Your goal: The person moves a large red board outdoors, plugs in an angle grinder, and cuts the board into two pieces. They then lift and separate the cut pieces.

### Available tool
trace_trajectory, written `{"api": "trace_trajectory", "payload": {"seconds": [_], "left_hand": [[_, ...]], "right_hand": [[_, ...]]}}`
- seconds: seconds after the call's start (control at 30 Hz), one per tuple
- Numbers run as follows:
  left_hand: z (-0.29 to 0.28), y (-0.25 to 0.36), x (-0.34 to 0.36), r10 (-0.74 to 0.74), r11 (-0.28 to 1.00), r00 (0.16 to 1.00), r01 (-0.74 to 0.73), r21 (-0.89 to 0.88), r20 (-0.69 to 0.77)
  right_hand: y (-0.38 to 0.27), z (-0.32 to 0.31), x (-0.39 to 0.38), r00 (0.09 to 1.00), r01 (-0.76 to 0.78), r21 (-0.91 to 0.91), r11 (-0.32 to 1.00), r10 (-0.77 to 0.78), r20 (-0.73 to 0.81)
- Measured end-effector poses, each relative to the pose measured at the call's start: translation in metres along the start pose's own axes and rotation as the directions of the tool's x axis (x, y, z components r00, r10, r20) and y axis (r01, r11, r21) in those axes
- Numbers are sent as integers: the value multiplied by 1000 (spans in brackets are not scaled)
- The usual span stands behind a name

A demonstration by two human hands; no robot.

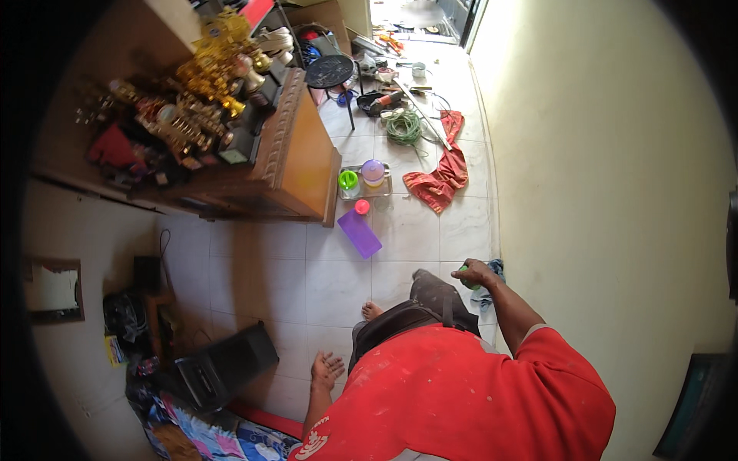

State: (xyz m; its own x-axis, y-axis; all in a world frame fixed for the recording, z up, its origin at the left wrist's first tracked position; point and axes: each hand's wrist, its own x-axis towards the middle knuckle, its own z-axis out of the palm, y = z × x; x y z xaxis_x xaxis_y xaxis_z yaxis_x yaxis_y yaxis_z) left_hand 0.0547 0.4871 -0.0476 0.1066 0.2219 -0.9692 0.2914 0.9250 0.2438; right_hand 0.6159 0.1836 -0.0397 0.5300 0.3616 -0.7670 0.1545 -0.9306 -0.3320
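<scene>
The right hand [477,272] is curled around a small, bright green object [467,283], fingers wrapped over its top; most of it is hidden, so its kind and long axis cannot be told. It is out to the person's right, beyond the dark-trousered knee [432,287] and near the foot of the cream wall [592,200]. A crumpled blue patterned cloth [483,296] is just beside and partly behind that hand, its longer extent running roughly along the wall; whether the hand touches it cannot be told.

The left hand [327,369] is empty, palm showing and fingers spread, well apart on the other side of the body, so the right is much the nearer to green object and cloth.

Ahead, on the pale tiled floor [330,280], a flat purple plastic rectangle [360,234] lies slanted, its far end near a round coral-red lid [361,207].
</scene>
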Motion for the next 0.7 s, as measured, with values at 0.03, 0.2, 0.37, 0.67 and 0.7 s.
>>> {"api": "trace_trajectory", "payload": {"seconds": [0.03, 0.2, 0.37, 0.67, 0.7], "left_hand": [[19, 33, -2, 30, 999, 1000, -30, 14, 5], [134, 123, -6, 113, 977, 991, -123, 171, 70], [221, 110, -3, 136, 792, 988, -61, 607, -78], [393, 55, 190, -59, 901, 911, 225, 371, -408], [423, 52, 226, -44, 932, 896, 196, 305, -442]], "right_hand": [[1, -12, 14, 999, -39, 6, 999, 39, -17], [2, -65, 133, 993, -50, 44, 998, 55, -108], [-25, -104, 323, 979, -202, -37, 979, 203, 22], [-53, -108, 655, 982, -81, -196, 977, 44, -184], [-53, -108, 679, 976, -80, -229, 970, 29, -217]]}}
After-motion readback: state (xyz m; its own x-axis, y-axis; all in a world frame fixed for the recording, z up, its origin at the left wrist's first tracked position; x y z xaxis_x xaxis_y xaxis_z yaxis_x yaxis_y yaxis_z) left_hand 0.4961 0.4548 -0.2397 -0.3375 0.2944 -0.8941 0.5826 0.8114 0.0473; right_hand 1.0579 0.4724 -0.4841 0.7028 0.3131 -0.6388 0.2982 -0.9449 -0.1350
